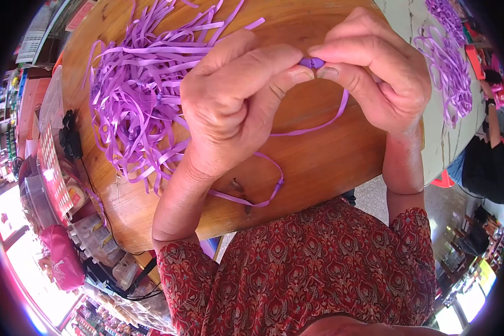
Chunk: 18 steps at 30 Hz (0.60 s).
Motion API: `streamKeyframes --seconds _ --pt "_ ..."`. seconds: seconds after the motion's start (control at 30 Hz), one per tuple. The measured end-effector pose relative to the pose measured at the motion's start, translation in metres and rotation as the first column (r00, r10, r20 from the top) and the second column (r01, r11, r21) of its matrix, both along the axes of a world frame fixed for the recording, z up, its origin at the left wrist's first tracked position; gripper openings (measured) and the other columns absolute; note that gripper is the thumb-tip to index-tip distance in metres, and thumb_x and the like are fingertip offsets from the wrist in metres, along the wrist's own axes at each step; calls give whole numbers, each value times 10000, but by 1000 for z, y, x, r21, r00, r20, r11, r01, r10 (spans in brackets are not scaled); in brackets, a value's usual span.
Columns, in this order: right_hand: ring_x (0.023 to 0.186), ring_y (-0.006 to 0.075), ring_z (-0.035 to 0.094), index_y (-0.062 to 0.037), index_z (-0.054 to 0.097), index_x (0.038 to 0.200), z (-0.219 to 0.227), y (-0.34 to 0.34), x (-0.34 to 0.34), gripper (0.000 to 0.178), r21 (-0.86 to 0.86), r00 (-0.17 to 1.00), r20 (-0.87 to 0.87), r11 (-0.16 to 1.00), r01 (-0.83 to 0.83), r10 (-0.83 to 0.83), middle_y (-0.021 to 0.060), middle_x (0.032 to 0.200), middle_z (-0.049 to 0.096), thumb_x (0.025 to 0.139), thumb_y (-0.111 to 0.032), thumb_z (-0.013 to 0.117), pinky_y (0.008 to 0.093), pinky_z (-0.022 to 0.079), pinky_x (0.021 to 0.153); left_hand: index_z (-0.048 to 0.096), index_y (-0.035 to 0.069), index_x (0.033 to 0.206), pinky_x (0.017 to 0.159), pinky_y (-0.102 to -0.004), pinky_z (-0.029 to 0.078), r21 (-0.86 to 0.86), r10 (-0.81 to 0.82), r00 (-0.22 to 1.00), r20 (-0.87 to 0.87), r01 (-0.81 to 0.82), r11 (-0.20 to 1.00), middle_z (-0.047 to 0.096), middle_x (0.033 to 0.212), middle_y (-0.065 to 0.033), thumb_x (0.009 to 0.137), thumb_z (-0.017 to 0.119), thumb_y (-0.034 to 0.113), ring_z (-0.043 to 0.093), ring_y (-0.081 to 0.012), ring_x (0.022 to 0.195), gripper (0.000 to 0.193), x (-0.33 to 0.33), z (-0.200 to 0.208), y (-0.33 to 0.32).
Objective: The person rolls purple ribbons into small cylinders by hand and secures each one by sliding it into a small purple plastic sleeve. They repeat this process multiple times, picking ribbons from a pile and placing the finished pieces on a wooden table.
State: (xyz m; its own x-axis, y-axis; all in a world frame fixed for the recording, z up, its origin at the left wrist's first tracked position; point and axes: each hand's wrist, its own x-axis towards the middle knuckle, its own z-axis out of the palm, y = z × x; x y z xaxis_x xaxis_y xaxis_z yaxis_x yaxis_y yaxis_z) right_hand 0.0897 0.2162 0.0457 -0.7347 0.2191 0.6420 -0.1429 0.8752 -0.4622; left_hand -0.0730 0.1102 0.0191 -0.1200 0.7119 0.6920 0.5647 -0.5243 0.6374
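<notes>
Both of my hands meet above the wooden table, fingertips nearly touching. Between them is a small purple knot in a ribbon. My left hand pinches its left side with thumb and forefinger. On the other side my right hand pinches it the same way. A loop of purple ribbon hangs below the hands and runs behind my left wrist. Lower down, another stretch of ribbon with a small knot lies near the table's front edge. To the left of my left hand spreads a large tangled pile of purple ribbons.
A brown wooden table lies under my hands. At the right, a pale marbled table carries more purple ribbons, with another person's arm beyond. Clear plastic boxes, a black cable and a pink pouch crowd the left side.
</notes>
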Motion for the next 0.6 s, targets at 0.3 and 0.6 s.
streamKeyframes --seconds 0.3,0.6 --pt "618 145 490 32 620 840 -1 -5 2 148 -184 996 86 983 5 11 74 719 569 712 22 693 245 357 515 674 0 870 527 -252 448 89 114 941 -319 -90 992 608 698 -72 658 747 -5 556 -165 587 224 -1 -2 -4" --pt "621 130 489 35 593 820 -4 -7 4 67 -425 990 118 905 -21 78 69 728 555 768 33 635 231 355 538 679 13 869 516 -274 448 180 172 899 -402 -107 978 588 723 -63 639 748 10 562 -186 580 241 -1 -7 -5"
